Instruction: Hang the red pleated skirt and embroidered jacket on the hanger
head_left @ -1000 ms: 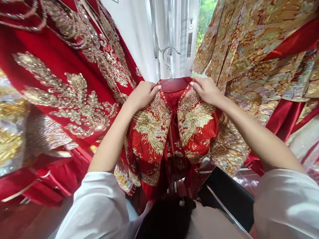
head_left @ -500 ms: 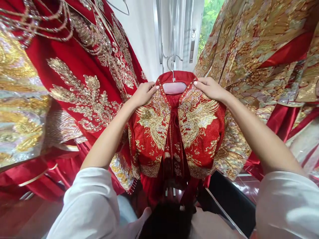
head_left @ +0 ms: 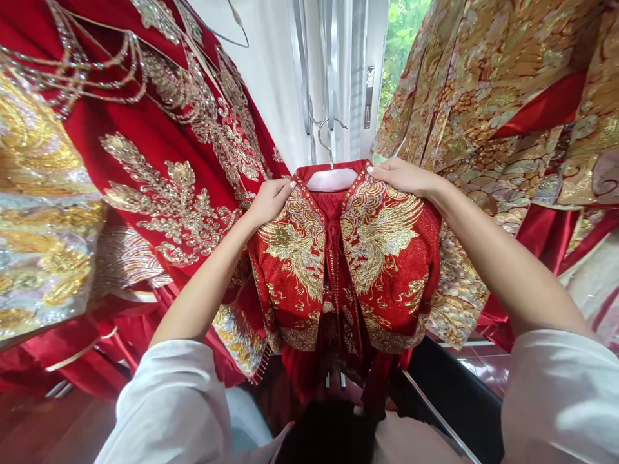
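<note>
The red embroidered jacket (head_left: 394,258) hangs upright in front of the person, between the two outstretched arms, its front facing the viewer. The left hand (head_left: 269,198) has its grip closed on the jacket's shoulder beside the collar, thumb lying on top of the cloth. The right hand (head_left: 403,175) likewise has its grip closed on the opposite shoulder, thumb tip at the collar's edge; the fingers of both hands are mostly hidden. A pale hanger (head_left: 333,180) shows inside the neck opening, its metal hook (head_left: 322,134) rising above the collar; whether the hook rests on anything cannot be told. Gold winged motifs spread over both front panels, and red ties (head_left: 333,235) hang down the middle. Just to the left stands a red gown (head_left: 188,187) with pale gold embroidery and looped bead strands (head_left: 104,80), and farther left a gold-and-silver garment (head_left: 46,219). A gold-patterned garment (head_left: 483,129) fills the right side, close to the right forearm. Below it lies a black box-like object (head_left: 459,393). Behind the hanger are white panels (head_left: 264,84) and a metal lock plate (head_left: 369,100), with greenery (head_left: 403,35) beyond.
</note>
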Tool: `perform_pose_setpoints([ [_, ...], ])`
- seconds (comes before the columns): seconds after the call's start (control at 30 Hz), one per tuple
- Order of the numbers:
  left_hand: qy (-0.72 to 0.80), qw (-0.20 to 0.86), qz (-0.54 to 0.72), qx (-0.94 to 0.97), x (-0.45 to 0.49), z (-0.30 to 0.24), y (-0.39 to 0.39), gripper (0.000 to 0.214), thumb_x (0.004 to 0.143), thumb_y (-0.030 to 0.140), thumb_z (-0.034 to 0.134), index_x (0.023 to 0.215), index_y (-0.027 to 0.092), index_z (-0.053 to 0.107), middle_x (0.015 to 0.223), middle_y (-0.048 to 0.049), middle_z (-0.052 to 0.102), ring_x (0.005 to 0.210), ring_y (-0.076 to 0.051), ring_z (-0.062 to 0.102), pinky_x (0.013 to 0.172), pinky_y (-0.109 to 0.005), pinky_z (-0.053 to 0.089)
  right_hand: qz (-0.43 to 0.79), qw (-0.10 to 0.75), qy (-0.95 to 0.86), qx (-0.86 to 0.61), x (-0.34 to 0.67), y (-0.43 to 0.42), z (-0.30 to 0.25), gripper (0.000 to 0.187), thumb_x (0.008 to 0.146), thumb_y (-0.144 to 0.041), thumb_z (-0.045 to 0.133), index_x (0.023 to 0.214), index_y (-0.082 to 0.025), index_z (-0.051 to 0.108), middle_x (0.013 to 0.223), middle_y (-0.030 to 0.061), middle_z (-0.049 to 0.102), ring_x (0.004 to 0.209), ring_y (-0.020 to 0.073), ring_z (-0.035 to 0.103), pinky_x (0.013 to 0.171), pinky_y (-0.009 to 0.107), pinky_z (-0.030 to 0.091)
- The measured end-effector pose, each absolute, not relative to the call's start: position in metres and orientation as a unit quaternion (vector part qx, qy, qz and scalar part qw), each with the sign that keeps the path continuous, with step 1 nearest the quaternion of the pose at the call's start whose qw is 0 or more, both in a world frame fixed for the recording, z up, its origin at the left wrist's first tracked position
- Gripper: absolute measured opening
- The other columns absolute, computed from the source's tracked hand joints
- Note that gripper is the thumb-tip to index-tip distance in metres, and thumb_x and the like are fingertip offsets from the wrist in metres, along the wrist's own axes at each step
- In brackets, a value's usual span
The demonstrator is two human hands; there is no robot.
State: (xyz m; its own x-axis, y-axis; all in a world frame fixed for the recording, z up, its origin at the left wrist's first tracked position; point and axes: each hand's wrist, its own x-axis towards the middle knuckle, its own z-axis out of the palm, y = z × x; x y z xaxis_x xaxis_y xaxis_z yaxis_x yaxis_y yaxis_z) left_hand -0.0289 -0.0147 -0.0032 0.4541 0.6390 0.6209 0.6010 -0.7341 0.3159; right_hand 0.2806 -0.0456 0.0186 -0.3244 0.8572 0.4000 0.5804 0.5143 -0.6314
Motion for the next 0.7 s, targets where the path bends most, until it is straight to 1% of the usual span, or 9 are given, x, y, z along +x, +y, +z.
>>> perform_pose_setpoints([
  [0.07,0.351,0.088,0.359,0.861,-0.042,-0.006,-0.015,0.031,0.085,0.044,0.041,0.064,0.022,0.041,0.063,0.0002,0.047,0.063,-0.015,0.044,0.065,-0.029,0.039,0.242,0.305,-0.810,-0.438,0.295,-0.049,0.021,0.042,0.075,-0.061,0.060,0.072,-0.019,0.063,0.068,0.0029,0.061,0.066,0.0148,0.054,0.065,0.032,0.047],
  [0.13,0.338,0.177,0.319,0.868,-0.057,-0.010,-0.015,0.025,0.081,0.045,0.051,0.080,0.021,0.054,0.077,-0.0022,0.060,0.073,-0.016,0.054,0.072,-0.029,0.044,0.270,0.266,-0.822,-0.426,0.313,-0.054,0.019,0.039,0.069,-0.056,0.066,0.083,-0.020,0.067,0.076,0.0032,0.065,0.073,0.0156,0.058,0.069,0.032,0.049],
  [0.23,0.351,0.253,0.265,0.862,-0.069,-0.021,-0.016,0.037,0.076,0.047,0.059,0.100,0.018,0.060,0.095,-0.0071,0.067,0.088,-0.021,0.061,0.080,-0.033,0.049,0.265,0.265,-0.809,-0.453,0.333,-0.063,0.004,0.042,0.064,-0.053,0.070,0.087,-0.018,0.069,0.083,0.0058,0.068,0.078,0.0179,0.061,0.070,0.034,0.050],
  [0.3,0.421,0.169,0.304,0.838,-0.064,-0.031,-0.018,0.041,0.077,0.048,0.060,0.103,0.016,0.062,0.099,-0.0104,0.068,0.093,-0.026,0.062,0.084,-0.038,0.049,0.203,0.301,-0.782,-0.507,0.331,-0.070,-0.011,0.040,0.068,-0.052,0.068,0.087,-0.016,0.069,0.084,0.0080,0.068,0.076,0.0191,0.061,0.070,0.035,0.049],
  [0.37,0.514,0.019,0.382,0.768,-0.050,-0.043,-0.022,0.043,0.080,0.047,0.060,0.107,0.014,0.062,0.103,-0.0138,0.068,0.100,-0.030,0.061,0.091,-0.043,0.046,0.064,0.352,-0.727,-0.586,0.318,-0.077,-0.028,0.039,0.074,-0.048,0.064,0.091,-0.014,0.069,0.084,0.0098,0.067,0.078,0.0210,0.060,0.075,0.039,0.048],
  [0.47,0.564,-0.126,0.466,0.670,-0.020,-0.069,-0.035,0.050,0.086,0.043,0.056,0.123,0.010,0.054,0.117,-0.0185,0.062,0.115,-0.032,0.054,0.102,-0.047,0.039,-0.150,0.421,-0.619,-0.646,0.285,-0.093,-0.057,0.044,0.084,-0.043,0.056,0.113,-0.010,0.063,0.103,0.0156,0.064,0.099,0.0262,0.057,0.091,0.047,0.042],
  [0.53,0.542,-0.173,0.520,0.637,0.001,-0.100,-0.050,0.061,0.090,0.043,0.052,0.136,0.005,0.041,0.135,-0.0214,0.049,0.130,-0.031,0.041,0.111,-0.048,0.029,-0.237,0.470,-0.564,-0.636,0.257,-0.107,-0.087,0.052,0.090,-0.041,0.049,0.130,-0.007,0.051,0.129,0.0205,0.052,0.123,0.0284,0.043,0.104,0.049,0.032],
  [0.6,0.529,-0.201,0.553,0.611,0.021,-0.148,-0.070,0.078,0.087,0.049,0.053,0.143,0.000,0.028,0.148,-0.0247,0.030,0.141,-0.034,0.021,0.116,-0.052,0.016,-0.289,0.497,-0.521,-0.632,0.226,-0.124,-0.132,0.059,0.093,-0.041,0.044,0.139,-0.005,0.038,0.147,0.0222,0.031,0.138,0.0294,0.022,0.112,0.050,0.020],
  [0.7,0.553,-0.165,0.489,0.654,0.040,-0.235,-0.095,0.073,0.078,0.049,0.064,0.130,0.002,0.045,0.138,-0.0303,0.039,0.135,-0.044,0.029,0.111,-0.064,0.018,-0.256,0.422,-0.552,-0.672,0.187,-0.141,-0.214,0.068,0.088,-0.046,0.049,0.140,-0.005,0.034,0.149,0.0274,0.017,0.140,0.0396,0.011,0.108,0.062,0.017],
])
